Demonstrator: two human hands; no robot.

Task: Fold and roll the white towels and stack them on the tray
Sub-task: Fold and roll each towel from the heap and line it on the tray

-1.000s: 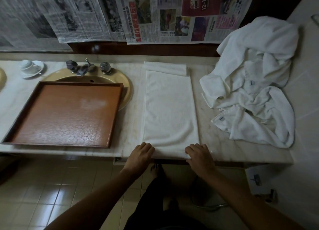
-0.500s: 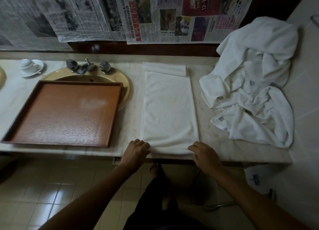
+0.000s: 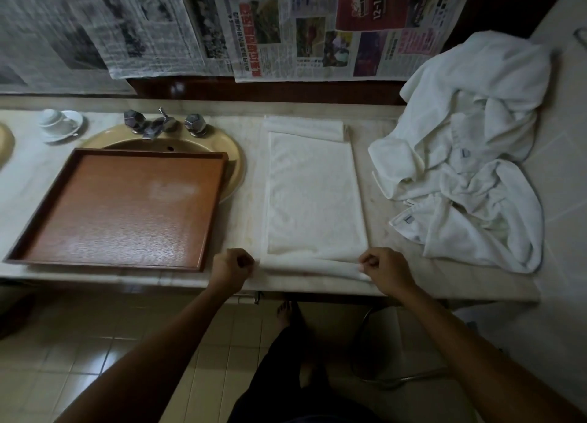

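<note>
Left hand (image 3: 231, 265) and right hand (image 3: 382, 268) each pinch towel (image 3: 314, 197) at near counter (image 3: 394, 206) edge. One tray (image 3: 47, 206), bare, left. One pile (image 3: 473, 155) right.

towel (image 3: 314, 197): white cloth, matt, fine nubbly pile
tray (image 3: 120, 206): reddish wood, grained, soft sheen
counter (image 3: 451, 279): pale stone, smooth
taps (image 3: 165, 125): shiny metal
wall sheets (image 3: 286, 25): printed newspaper
floor (image 3: 95, 343): glossy tiles
</note>
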